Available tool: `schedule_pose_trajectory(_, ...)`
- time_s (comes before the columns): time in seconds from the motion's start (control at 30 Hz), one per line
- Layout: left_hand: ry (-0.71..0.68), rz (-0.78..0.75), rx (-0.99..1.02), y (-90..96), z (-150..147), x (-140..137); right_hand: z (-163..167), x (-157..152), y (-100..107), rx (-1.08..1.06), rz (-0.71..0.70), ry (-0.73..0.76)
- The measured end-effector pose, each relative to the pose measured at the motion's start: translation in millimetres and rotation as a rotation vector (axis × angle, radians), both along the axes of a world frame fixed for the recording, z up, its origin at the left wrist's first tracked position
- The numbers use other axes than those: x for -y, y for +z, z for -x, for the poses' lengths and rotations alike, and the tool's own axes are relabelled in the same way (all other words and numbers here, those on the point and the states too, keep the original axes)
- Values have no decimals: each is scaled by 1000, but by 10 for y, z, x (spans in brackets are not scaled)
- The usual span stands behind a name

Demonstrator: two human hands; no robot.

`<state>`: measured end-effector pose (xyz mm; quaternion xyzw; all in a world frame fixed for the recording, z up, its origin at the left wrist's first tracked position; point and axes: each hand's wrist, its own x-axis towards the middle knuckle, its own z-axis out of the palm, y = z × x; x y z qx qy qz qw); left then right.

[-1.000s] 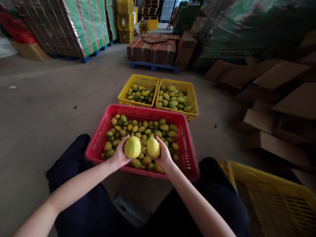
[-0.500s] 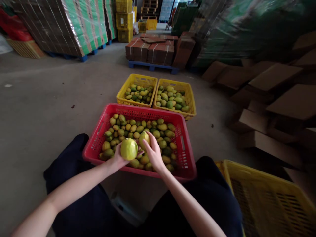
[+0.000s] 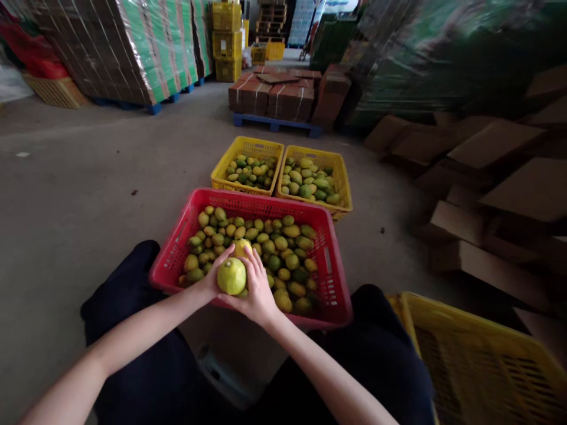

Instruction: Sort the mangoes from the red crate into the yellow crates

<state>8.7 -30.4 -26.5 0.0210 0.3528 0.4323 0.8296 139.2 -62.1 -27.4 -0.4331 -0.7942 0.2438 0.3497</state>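
Observation:
My left hand (image 3: pixel 211 278) and my right hand (image 3: pixel 257 289) are brought together above the near side of a red crate (image 3: pixel 339 283). Between them are two plump yellow-green fruits, lemon-like or papaya-like in shape. The nearer fruit (image 3: pixel 231 276) rests against my left palm, with my right thumb at its lower edge. Just beyond it is the yellower fruit (image 3: pixel 242 248), with fingertips of both hands around it. Many similar fruits (image 3: pixel 283 243) fill the crate below, green to yellow. Part of my left fingers is hidden behind the nearer fruit.
Two yellow crates of fruit, one left (image 3: pixel 217 177) and one right (image 3: pixel 345 183), stand behind the red crate. Another yellow crate (image 3: pixel 478 319) is at my right knee. Cardboard boxes (image 3: pixel 469 265) lie on the right. Farther back, a blue pallet (image 3: pixel 274 124) bears strapped stacks.
My right hand has moved left and toward me with its fruit, closing in on my left hand. The two fruits now sit close together. The view has tilted slightly.

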Motion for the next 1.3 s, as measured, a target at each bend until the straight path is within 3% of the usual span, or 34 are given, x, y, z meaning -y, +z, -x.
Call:
schedule_pose_trajectory(0.17,-116,-153,-148,-14,-5,-104,-61,-22,16,-43,-208,-34)
schedule_pose_trajectory(0.3,38,-412,-396,120,84,-193,-211,-128,136,-145,-221,-169)
schedule_pose_trajectory(0.47,94,-917,-806,355,222,-160,-424,-292,236,-203,-243,-332)
schedule_pose_trajectory(0.73,63,-1524,-1220,331,261,-85,-485,-367,142,-187,-454,-223)
schedule_pose_trajectory(1.0,76,-1580,-1289,328,272,-120,-490,-365,141,-183,-531,-187)
schedule_pose_trajectory(1.13,78,-1585,-1293,330,274,-116,-493,-330,136,-130,-540,-262)
schedule_pose_trajectory(1.2,82,-1544,-1314,332,281,-115,-499,-320,146,-118,-541,-300)
schedule_pose_trajectory(1.3,28,-1341,-1269,330,290,-124,-507,-324,210,-158,-431,-323)
